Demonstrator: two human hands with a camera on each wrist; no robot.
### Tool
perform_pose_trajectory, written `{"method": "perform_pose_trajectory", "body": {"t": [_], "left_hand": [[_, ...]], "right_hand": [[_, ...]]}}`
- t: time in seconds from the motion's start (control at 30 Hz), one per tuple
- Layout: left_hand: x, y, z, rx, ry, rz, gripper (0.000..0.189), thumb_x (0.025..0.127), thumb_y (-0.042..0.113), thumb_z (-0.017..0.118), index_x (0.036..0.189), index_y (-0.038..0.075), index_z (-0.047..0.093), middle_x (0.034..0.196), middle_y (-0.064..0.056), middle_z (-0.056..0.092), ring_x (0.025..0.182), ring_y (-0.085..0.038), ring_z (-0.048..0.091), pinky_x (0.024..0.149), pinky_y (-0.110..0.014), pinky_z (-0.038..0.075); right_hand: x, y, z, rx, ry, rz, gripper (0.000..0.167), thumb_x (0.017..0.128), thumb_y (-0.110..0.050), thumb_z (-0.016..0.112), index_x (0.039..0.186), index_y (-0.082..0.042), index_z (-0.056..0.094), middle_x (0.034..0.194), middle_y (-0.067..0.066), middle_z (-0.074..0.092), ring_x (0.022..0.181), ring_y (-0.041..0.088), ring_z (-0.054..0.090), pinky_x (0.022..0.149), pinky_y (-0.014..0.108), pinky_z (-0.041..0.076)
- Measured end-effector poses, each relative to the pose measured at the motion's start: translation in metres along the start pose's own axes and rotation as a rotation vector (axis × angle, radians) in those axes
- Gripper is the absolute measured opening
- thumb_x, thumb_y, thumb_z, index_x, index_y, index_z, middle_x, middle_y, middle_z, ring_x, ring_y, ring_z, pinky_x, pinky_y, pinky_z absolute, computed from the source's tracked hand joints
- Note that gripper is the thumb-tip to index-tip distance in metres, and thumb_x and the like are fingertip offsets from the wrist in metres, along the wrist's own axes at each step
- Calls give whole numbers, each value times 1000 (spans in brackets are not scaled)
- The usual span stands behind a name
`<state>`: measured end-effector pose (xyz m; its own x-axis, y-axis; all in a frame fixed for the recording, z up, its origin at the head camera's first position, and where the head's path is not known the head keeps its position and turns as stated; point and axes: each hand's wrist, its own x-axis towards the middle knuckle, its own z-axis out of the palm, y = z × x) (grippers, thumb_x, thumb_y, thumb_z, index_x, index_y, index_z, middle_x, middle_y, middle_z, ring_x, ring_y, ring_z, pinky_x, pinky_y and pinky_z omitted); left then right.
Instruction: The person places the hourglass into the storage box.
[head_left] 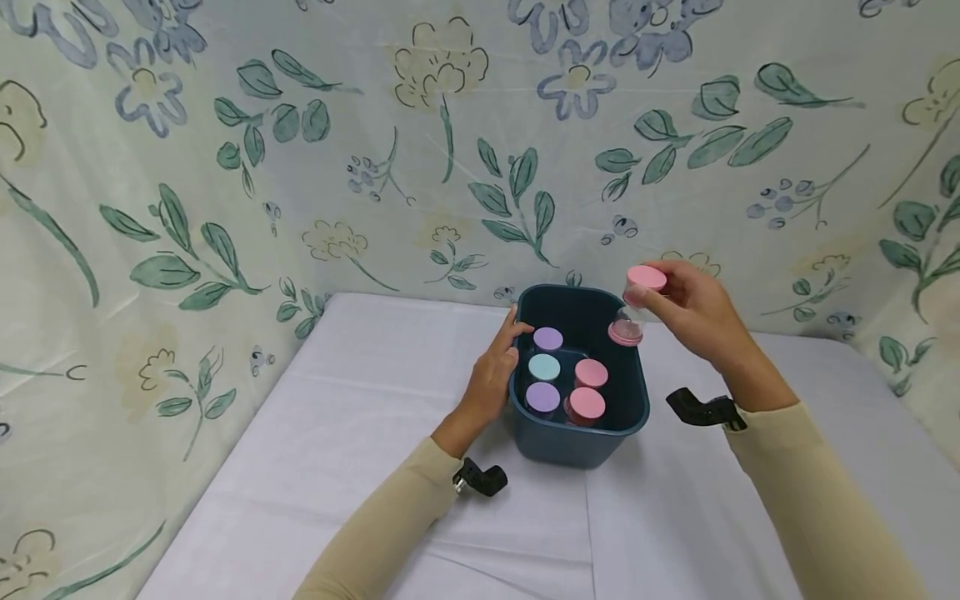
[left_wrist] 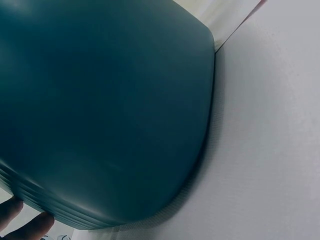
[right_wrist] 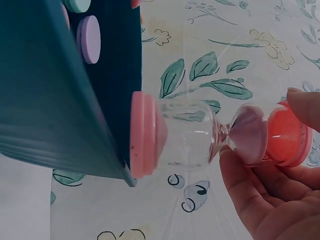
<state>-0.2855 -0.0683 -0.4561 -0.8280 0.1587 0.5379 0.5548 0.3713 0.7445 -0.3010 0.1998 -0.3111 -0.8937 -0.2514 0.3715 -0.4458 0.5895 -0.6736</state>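
My right hand [head_left: 693,308] holds an hourglass [head_left: 626,325] by its upper end, above the right rim of a dark teal bin [head_left: 581,446]. Clear glass bulbs with a narrow waist join its two pink caps, and pink sand shows inside in the right wrist view. That hand's fingers [right_wrist: 240,185] pinch it around the upper bulb and cap. On the bin's left side, my left hand [head_left: 491,375] grips the rim, thumb over the edge and fingers along the outer wall. In the left wrist view, two fingertips [left_wrist: 37,225] touch the ridged band.
Inside the bin stand several more hourglasses, among them a light blue-capped one [head_left: 543,367], a purple-capped one [head_left: 542,397] and a pink-capped one [head_left: 587,406]. The bin rests on a white-covered table [head_left: 360,392]. A floral cloth [head_left: 420,167] hangs behind.
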Motion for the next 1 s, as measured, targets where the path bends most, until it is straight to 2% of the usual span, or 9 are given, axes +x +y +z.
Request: {"method": "perform_pose_trajectory", "body": {"t": [0.1, 0.27, 0.43, 0.73, 1.0], "left_hand": [[0, 0, -1, 0, -4, -3, 44, 101, 31, 24, 138, 20, 45, 161, 1, 14, 145, -14, 19, 113, -49, 23], [0, -1, 0, -5, -1, -1, 44, 101, 31, 24, 138, 20, 45, 161, 0, 15, 145, -14, 20, 113, -49, 24], [1, -1, 2, 3, -3, -6, 46, 101, 36, 22, 138, 20, 45, 161, -1, 16, 144, -14, 21, 112, -49, 25], [1, -1, 1, 4, -4, -1, 47, 101, 36, 21, 138, 20, 45, 161, -4, 17, 145, -13, 20, 112, -49, 25], [1, 0, -1, 3, -7, -13, 46, 101, 35, 22, 138, 20, 44, 161, -5, 16, 145, -14, 20, 112, -51, 24]], "right_hand": [[3, -2, 3, 1, -25, 12, 52, 92, -37, 62, 133, -8, 50, 119, 11, 59, 105, 25, 60, 84, 13, 45], [7, -2, 8, -4, -53, 20, 54, 90, -38, 64, 132, -6, 50, 117, 11, 58, 104, 26, 60, 91, 35, 50], [10, 4, 14, 1, -96, 19, 54, 91, -36, 64, 131, -4, 48, 120, 15, 56, 106, 30, 58, 93, 51, 48], [11, 16, 18, 7, -150, 67, 60, 89, -36, 67, 133, -1, 45, 126, 18, 52, 117, 37, 53, 96, 54, 45], [12, 19, 18, -62, -201, 66, 62, 88, -38, 68, 133, -1, 46, 126, 19, 54, 113, 39, 56, 91, 53, 48]]}}
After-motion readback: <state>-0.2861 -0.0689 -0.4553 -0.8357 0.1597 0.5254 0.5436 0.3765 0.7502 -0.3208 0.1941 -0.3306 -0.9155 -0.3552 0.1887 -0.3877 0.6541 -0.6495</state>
